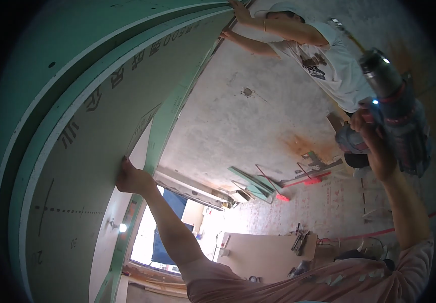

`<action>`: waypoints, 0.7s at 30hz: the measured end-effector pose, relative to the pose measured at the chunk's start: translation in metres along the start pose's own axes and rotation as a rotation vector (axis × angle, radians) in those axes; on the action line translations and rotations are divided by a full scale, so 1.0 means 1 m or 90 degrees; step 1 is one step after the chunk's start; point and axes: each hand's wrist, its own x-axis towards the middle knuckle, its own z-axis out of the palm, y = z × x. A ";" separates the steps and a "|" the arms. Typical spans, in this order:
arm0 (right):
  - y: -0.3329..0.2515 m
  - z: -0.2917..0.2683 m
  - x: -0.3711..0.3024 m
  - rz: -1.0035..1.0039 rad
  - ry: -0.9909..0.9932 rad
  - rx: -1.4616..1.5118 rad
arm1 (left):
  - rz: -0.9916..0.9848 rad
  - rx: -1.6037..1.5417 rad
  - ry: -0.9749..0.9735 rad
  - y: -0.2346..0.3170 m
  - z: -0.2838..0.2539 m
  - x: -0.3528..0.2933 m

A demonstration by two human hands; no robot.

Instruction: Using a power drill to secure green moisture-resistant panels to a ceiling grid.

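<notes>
A large plasterboard panel (81,166), with a grey-brown printed face and a pale cut edge, fills the left side. My left hand (132,178) is closed at its right edge, the thumb pointing up along the board; part of the fingers is hidden. Raised at the right, my right hand (377,146) is wrapped round the grip of a dark blue and black cordless drill (400,108). A long yellowish bit (354,40) sticks out of its metal chuck, pointing up and left toward the panel's far end. The bit's tip is blurred and stands apart from the panel.
A co-worker in a white T-shirt (324,65) and cap holds the panel's far end with both hands. Green boards (51,65) run beyond the panel. A lit bulb (122,228) hangs near a window. Below are a brown tabletop (258,252) with tools and some red-headed brooms (282,197).
</notes>
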 end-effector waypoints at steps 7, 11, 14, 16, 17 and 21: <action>0.012 0.066 0.012 -0.003 -0.120 0.005 | 0.001 0.050 -0.029 0.007 -0.013 0.007; 0.032 0.130 0.028 -0.162 -0.046 -0.076 | -0.025 0.063 -0.034 0.007 -0.006 0.003; 0.041 0.161 0.038 -0.104 -0.141 0.198 | -0.003 0.029 -0.033 0.008 -0.007 0.007; 0.032 0.181 0.045 -0.122 -0.140 0.265 | 0.042 -0.051 0.033 0.004 -0.002 0.012; 0.028 0.186 0.048 -0.129 -0.142 0.238 | 0.055 -0.052 0.029 -0.003 0.000 0.014; 0.025 0.183 0.064 0.360 -0.287 0.964 | 0.090 -0.089 0.063 -0.001 0.008 0.008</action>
